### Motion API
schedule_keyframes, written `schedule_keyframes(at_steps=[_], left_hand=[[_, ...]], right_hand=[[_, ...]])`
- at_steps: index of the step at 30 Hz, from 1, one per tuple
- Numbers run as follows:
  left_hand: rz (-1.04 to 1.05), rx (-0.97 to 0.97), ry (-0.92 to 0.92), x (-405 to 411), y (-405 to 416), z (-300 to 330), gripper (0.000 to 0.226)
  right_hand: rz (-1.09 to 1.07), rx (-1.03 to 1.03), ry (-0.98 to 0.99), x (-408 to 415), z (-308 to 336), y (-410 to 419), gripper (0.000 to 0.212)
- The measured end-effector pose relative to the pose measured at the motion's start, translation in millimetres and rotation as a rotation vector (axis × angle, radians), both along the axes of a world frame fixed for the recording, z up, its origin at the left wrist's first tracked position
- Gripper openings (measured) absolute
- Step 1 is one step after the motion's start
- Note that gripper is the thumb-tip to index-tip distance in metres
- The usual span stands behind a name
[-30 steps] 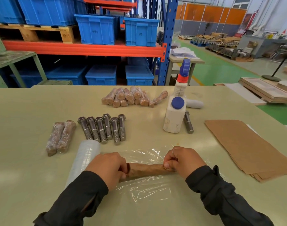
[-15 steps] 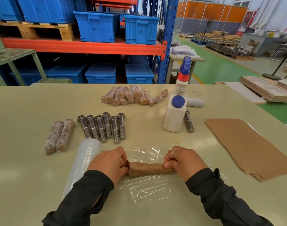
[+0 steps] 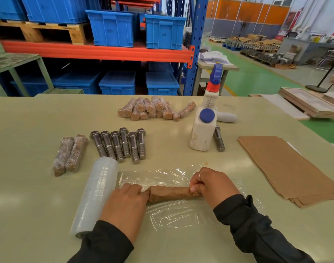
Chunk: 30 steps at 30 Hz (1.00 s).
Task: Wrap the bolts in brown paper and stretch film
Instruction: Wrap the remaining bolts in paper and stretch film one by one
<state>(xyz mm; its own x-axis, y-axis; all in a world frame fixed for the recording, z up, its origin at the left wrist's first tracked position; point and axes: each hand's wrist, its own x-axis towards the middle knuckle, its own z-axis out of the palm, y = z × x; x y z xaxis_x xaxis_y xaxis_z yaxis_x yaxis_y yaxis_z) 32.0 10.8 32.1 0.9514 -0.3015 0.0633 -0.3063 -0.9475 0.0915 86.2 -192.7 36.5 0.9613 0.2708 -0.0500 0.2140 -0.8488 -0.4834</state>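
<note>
Item in hand: I see one paper-wrapped bolt (image 3: 170, 193) lying crosswise on a sheet of stretch film (image 3: 171, 215) spread on the table (image 3: 29, 196), held at both ends. Left hand (image 3: 127, 204) lies knuckles up, fingers curled and pinching the folded paper at the left end; right hand (image 3: 212, 186) is bent at the wrist, fingers curled tight round the right end. Also logged: film roll (image 3: 97, 194) just left of my left hand, six bare bolts (image 3: 120, 145) beyond it, brown paper sheets (image 3: 287, 168) at right.
</note>
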Motion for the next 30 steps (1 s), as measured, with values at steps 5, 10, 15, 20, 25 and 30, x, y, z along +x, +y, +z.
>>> schedule_keyframes(at_steps=[5,10,15,20,25,30], left_hand=[[0.127,-0.095,-0.026,13.4,4.7,-10.2,0.033],[0.236,-0.292,0.079,19.4,7.3,-2.9,0.028],[0.379,-0.6,0.135,16.1,3.5,-0.8,0.021],[0.483,-0.981,0.081,-7.1,-12.9,-12.3,0.042],[0.55,-1.244,0.049,-28.6,-34.8,-23.9,0.06],[0.565,-1.181,0.013,-30.6,-38.3,-24.6,0.062]], right_hand=[[-0.014,0.019,-0.01,-1.0,0.2,0.5,0.011],[-0.017,0.052,0.002,-0.8,-2.7,0.2,0.011],[-0.013,0.026,0.005,0.8,-6.9,0.9,0.014],[-0.015,0.004,-0.017,0.8,-10.7,0.7,0.015],[-0.01,0.008,-0.011,0.8,-8.5,1.2,0.015],[0.007,-0.036,-0.017,0.1,-5.6,2.1,0.017]])
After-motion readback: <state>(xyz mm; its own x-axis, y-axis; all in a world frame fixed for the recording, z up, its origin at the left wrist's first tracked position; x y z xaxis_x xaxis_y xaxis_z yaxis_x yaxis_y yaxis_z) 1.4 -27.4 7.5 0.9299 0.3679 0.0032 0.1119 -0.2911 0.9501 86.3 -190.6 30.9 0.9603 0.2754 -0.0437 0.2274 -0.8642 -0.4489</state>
